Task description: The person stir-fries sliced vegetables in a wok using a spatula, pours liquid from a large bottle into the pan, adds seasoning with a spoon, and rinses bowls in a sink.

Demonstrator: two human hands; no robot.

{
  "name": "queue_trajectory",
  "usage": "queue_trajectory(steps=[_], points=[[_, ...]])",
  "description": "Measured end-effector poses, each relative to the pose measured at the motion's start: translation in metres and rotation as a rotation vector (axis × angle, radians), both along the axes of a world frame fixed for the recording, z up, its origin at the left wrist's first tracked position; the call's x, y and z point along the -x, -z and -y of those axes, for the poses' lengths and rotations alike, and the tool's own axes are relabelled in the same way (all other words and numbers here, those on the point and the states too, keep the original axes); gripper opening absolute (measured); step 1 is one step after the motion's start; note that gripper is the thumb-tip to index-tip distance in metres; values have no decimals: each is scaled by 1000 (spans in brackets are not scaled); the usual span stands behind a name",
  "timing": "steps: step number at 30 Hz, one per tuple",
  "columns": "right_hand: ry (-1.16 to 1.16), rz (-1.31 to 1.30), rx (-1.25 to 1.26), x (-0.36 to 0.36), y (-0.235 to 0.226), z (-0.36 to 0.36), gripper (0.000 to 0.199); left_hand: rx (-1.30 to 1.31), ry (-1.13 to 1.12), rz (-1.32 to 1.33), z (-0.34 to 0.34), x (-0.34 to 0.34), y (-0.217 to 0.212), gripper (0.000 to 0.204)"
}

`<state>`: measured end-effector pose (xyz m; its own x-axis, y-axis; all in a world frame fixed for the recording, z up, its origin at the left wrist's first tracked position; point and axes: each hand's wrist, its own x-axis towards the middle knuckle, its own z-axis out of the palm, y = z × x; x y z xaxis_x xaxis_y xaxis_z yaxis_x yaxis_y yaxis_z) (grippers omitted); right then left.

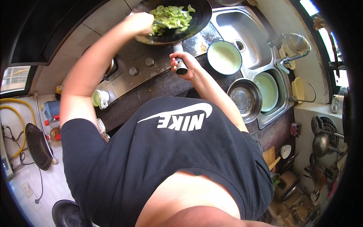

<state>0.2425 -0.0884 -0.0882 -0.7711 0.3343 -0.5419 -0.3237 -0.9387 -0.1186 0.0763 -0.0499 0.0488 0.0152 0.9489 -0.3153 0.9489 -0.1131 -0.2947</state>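
Two hands busy: left hand (140, 22) closed on utensil (160, 25), stirred greens (172, 16) in wok (196, 19); right hand (185, 65) gripped handle (180, 59), steadying it.

The wok (196, 19) is dark, matt metal with a shiny steel handle (180, 65). Right of it, the sink (245, 26) is brushed steel; the bench (159, 85) is dark polished stone.

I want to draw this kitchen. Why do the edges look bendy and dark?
Head view: the fisheye lens bends the sink and counter toward the rim, with black corners; window light glares at right; the wok and both hands stay fairly sharp.
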Motion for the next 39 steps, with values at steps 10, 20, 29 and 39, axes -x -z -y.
queue_trajectory(steps=[10, 20, 29, 39], points=[[-3, -7, -18, 1, 0, 0, 12, 187, -479, 440, -18, 95, -62, 28], [-15, -35, -10, 1, 1, 2, 8, -131, 131, -240, -14, 64, 8, 25], [8, 71, -165, -1, -1, 1, 14, -357, 430, -277, -9, 90, -19, 27], [-85, 22, -101, 3, -1, -4, 14, -438, 315, -250, -50, 94, 39, 40]])
